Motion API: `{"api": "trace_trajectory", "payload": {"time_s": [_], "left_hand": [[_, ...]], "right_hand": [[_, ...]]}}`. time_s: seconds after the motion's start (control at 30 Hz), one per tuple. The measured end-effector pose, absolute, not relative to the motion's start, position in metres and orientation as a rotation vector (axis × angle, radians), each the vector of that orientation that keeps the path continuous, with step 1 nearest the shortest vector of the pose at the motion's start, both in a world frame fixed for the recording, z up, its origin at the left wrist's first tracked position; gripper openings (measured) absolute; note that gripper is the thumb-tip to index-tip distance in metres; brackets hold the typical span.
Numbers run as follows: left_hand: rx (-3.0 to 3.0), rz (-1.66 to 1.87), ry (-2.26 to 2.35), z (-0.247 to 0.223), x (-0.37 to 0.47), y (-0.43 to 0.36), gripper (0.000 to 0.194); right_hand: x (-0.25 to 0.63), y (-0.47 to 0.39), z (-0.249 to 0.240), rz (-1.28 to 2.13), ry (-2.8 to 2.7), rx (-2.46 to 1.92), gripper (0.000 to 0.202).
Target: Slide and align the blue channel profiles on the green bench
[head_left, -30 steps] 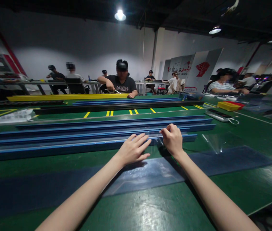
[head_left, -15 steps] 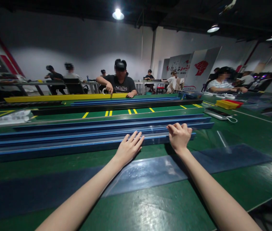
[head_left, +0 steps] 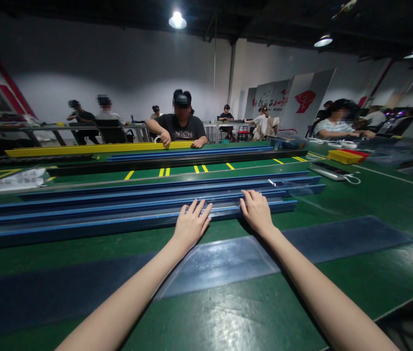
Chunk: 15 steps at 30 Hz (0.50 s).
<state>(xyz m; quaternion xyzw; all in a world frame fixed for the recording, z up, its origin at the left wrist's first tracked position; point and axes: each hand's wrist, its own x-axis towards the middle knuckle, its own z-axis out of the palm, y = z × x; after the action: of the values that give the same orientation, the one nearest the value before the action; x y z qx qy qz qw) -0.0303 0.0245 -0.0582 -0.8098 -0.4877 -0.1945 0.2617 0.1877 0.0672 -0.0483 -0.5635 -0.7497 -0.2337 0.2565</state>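
Several long blue channel strips [head_left: 82, 224] lie side by side across the green table [head_left: 228, 317]. My left hand [head_left: 192, 224] rests with spread fingers on the nearest strip. To its right, my right hand [head_left: 256, 210] lies palm down over the strips near their right end, its fingers slightly bent and apart. A piece of clear film [head_left: 283, 185] shows on the strips just beyond my right hand. Under my forearms a wide, flat translucent sheet [head_left: 224, 263] stretches across the table.
Farther back lie a black strip [head_left: 177, 162], a yellow strip [head_left: 119, 147] and more blue strips. A person [head_left: 182, 124] sits opposite, hands on the yellow strip. At the right are a phone-like device [head_left: 328, 170] and a yellow tray [head_left: 345, 157]. Crumpled plastic [head_left: 16, 179] lies left.
My right hand has moved left along the strips and opened from a closed pinch. My left hand has shifted slightly left. The clear film near my right hand has changed position.
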Motion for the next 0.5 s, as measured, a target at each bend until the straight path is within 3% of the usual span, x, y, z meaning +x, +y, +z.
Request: {"api": "trace_trajectory", "payload": {"time_s": [0.5], "left_hand": [[-2.187,-0.537,-1.329,-0.0573,-0.0288,0.0231,0.037]], "right_hand": [[0.1813,0.0675,-0.0562,-0.644,-2.279,-1.388,0.049]]}}
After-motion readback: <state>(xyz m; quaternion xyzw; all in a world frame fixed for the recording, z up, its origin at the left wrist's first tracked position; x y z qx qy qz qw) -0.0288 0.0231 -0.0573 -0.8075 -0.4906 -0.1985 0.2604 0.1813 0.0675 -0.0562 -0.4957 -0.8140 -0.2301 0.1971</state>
